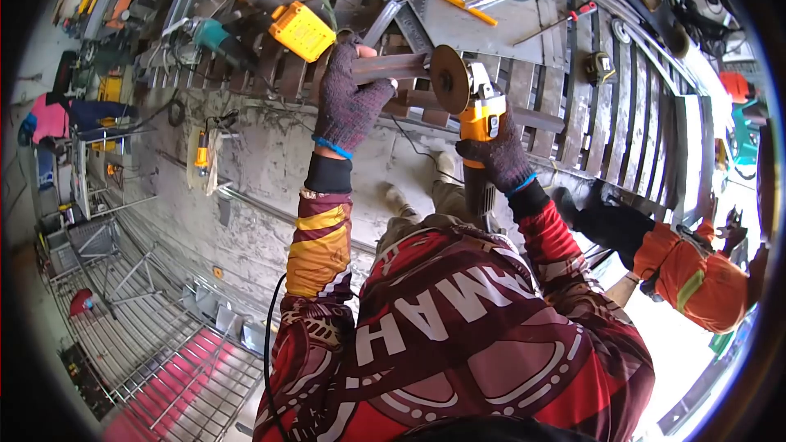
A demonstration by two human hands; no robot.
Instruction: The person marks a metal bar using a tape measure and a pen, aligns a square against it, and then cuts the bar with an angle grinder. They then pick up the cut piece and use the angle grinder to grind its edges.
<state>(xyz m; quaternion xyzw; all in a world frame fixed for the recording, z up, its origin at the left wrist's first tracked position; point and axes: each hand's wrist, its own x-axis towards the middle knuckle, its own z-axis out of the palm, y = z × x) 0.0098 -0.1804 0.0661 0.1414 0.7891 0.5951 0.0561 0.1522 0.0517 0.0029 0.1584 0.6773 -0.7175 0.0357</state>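
My left hand (348, 102), in a dark knit glove with bare fingertips, is closed around a metal bar (391, 68) at the edge of the slatted bench. The bar's right end reaches up to the cutting disc (449, 80) in this view. My right hand (506, 151), gloved too, grips a yellow angle grinder (483, 117) by its body, with the disc facing left toward the bar. The grinder's dark rear end points down toward my lap. Just beyond my left hand lies another yellow power tool (301, 30).
On the slatted bench (577, 127) lie a metal plate (458, 29), a yellow pencil-like stick (467, 8), a red-handled screwdriver (565, 20) and tape measures (600, 68). A person in orange (696, 278) is close on the right. Metal racks (139, 311) stand at lower left.
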